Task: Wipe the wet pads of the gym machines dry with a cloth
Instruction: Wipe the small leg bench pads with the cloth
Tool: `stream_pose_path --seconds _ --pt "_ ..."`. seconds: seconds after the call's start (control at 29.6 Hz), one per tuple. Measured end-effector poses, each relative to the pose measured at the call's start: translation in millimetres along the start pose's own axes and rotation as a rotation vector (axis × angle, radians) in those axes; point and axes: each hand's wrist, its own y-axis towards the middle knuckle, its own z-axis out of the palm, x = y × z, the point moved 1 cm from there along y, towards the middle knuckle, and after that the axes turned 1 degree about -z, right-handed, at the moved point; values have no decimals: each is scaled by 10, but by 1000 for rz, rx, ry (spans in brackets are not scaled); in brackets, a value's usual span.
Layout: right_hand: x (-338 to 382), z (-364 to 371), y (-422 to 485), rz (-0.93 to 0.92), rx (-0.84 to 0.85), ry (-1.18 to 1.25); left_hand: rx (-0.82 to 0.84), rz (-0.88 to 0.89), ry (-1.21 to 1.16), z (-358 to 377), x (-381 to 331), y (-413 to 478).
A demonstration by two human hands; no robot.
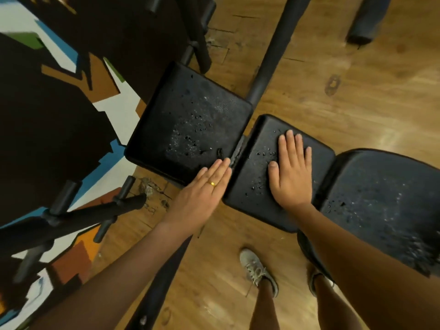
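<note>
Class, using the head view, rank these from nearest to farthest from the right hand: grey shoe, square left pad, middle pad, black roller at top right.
1. Middle pad: directly under the right hand, which lies flat on it.
2. Square left pad: across the gap, to the left.
3. Grey shoe: on the floor, lower down.
4. Black roller: far top right.

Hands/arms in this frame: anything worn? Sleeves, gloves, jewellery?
The left hand wears a plain gold ring on one finger, nothing else. The right hand wears nothing. No sleeves, gloves, watches or bands show on either side, right to the frame edge.
</note>
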Motion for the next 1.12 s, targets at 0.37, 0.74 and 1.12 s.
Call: stream_pose_path --seconds 0.37,0.74,1.12 --pt "3 -3 -11 4 -50 19 38 -61 -67 -153 -16 1052" --pt "-22 24 -13 -2 -82 7 -5 -74 -131 -132 16 1040" --pt "-14 27 -4 7 -88 9 37 35 -126 -206 105 1051"
